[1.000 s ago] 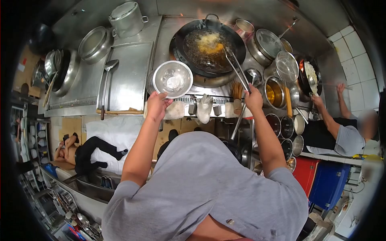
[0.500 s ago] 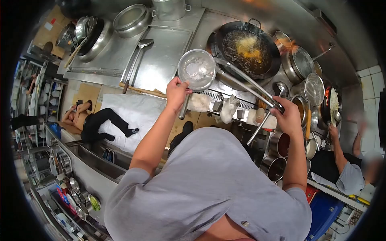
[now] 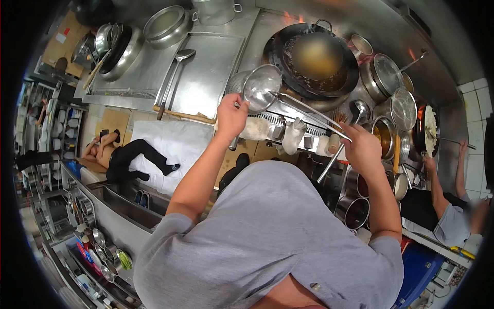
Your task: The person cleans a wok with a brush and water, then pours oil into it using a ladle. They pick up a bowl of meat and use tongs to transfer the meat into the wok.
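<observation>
My left hand (image 3: 232,117) is closed around a deep metal strainer (image 3: 261,88) near its rim, its handle pointing down below my fingers. The strainer is tilted, mouth toward the wok, and its perforated outer side shows. My right hand (image 3: 363,147) grips long metal tongs (image 3: 309,112), whose tips reach to the strainer's mouth. I cannot make out whether anything is between the tips. Just beyond stands a black wok (image 3: 346,77) of dark oil, with golden food (image 3: 315,57) in it, blurred.
A long-handled wok spatula (image 3: 181,59) lies left on the steel counter (image 3: 208,62). Ladles, pots and a round wire skimmer (image 3: 403,110) crowd the right. A co-worker (image 3: 448,219) stirs another wok there. Someone (image 3: 126,159) lies on the floor at left. Flames show behind the wok.
The strainer has tipped from facing up to facing the wok, shifting slightly right. The tongs' arms look closer together. The co-worker's hand has come to a long utensil at the far wok.
</observation>
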Demonstrator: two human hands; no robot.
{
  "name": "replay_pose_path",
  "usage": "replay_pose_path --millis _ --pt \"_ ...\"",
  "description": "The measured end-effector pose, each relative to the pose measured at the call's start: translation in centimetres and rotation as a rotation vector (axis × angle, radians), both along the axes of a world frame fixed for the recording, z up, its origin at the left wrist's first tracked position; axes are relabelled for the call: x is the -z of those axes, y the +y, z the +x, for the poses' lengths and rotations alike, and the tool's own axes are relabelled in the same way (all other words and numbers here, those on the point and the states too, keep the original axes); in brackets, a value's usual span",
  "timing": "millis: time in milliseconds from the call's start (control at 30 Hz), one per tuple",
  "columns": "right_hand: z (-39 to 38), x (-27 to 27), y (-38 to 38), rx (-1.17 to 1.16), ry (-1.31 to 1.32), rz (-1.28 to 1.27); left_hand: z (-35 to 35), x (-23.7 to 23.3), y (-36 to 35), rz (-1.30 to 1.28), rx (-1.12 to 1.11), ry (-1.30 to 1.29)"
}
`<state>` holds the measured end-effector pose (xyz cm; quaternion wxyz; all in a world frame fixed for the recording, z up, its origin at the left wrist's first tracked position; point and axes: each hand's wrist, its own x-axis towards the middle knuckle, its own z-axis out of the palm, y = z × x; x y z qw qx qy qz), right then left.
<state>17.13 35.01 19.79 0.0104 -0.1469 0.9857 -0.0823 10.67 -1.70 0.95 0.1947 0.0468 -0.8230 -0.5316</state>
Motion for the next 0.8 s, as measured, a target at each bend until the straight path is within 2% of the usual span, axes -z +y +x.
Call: replay_pose_path --millis 100,133,200,300,467,600,667,700,733,800 --pt "0.2 -0.2 -0.5 0.016 0.011 0.048 -0.5 1.5 0.2 -0.019 -0.012 -0.075" --pt "0.2 -0.3 -0.4 0.015 0.005 -0.011 -0.2 0.2 0.5 -0.019 -0.012 -0.076" --pt "0.4 -0.3 -0.1 0.017 -0.004 -0.068 0.3 -2.2 1.2 0.377 0.044 -0.292" --pt "0.3 0.5 -0.5 -0.015 -0.032 -0.113 0.2 -2.5 1.5 0.451 0.068 -0.319" --pt "0.0 3.2 -0.7 -0.014 -0.048 -0.157 0.3 -3.2 1.7 0.467 0.106 -0.324" --pt "0.2 2.7 1.2 0.045 -0.107 -0.203 0.6 -3.2 1.0 0.485 0.085 -0.324" --pt "0.1 3.3 2.9 0.068 0.02 -0.421 0.6 -2.4 0.6 0.471 0.057 -0.312" --pt "-0.1 2.7 3.3 0.171 -0.034 -0.378 0.6 -2.2 0.5 0.455 0.04 -0.303" --pt "-0.5 3.4 4.2 0.174 -0.03 -0.371 0.6 -2.2 0.5 0.462 0.045 -0.301" --pt "-2.0 7.4 6.3 0.333 0.04 -0.317 0.9 -2.0 0.5 0.522 0.021 -0.322"
